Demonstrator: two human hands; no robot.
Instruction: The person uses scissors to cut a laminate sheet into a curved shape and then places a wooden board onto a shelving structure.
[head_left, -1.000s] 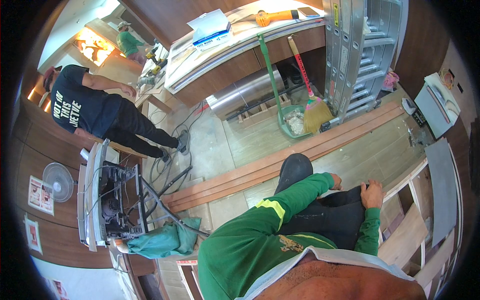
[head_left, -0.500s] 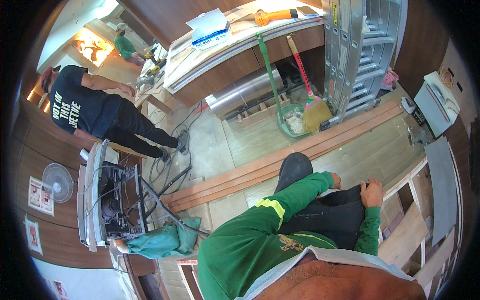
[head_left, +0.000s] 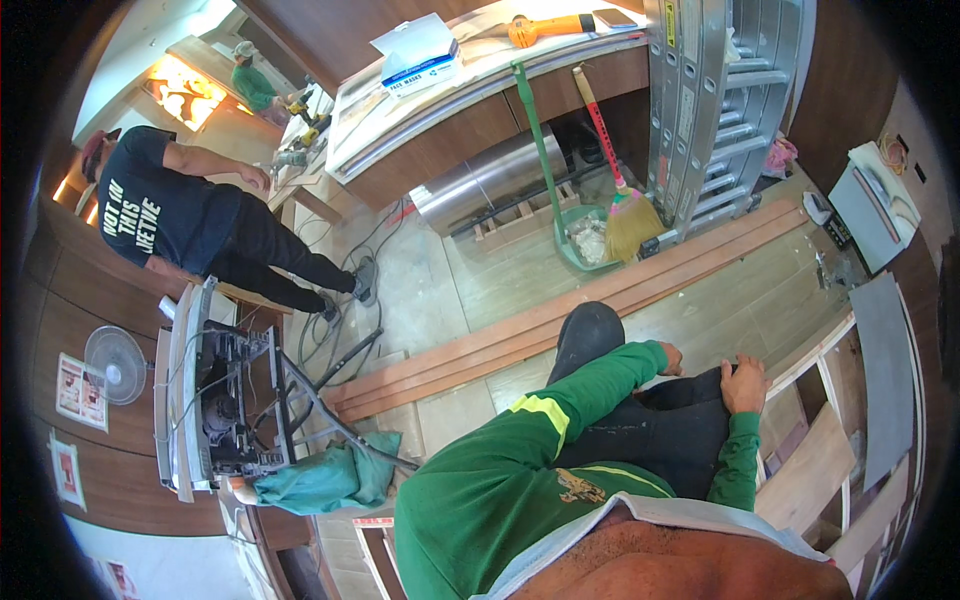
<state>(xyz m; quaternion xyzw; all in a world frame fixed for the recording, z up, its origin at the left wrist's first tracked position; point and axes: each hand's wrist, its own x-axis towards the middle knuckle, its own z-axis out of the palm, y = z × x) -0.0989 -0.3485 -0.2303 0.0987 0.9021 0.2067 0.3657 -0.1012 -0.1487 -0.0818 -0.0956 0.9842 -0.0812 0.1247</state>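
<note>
My left arm, in a green sleeve with a pale yellow band, lies across my dark-trousered leg (head_left: 640, 435). My left hand (head_left: 672, 358) rests past the cuff beside the knee; its fingers are mostly hidden. On the other knee lies my right hand (head_left: 744, 385), its fingers spread a little over the black cloth, holding nothing that shows. A dark shoe or boot (head_left: 588, 335) sticks out ahead, near long reddish-brown wooden planks (head_left: 560, 320) lying on the floor. A white mask (head_left: 640, 510) hangs at the lower edge of the view.
A metal ladder (head_left: 720, 130), a broom (head_left: 630, 225) and a green dustpan (head_left: 580, 240) stand ahead. A counter bears an orange tool (head_left: 545, 30) and a mask box (head_left: 418, 68). A person in black (head_left: 165, 200) stands left, near cables and a machine (head_left: 235, 400). Wooden framing (head_left: 835, 400) is at right.
My hands stay where they were. Far off at the upper left, the person in green has shifted slightly.
</note>
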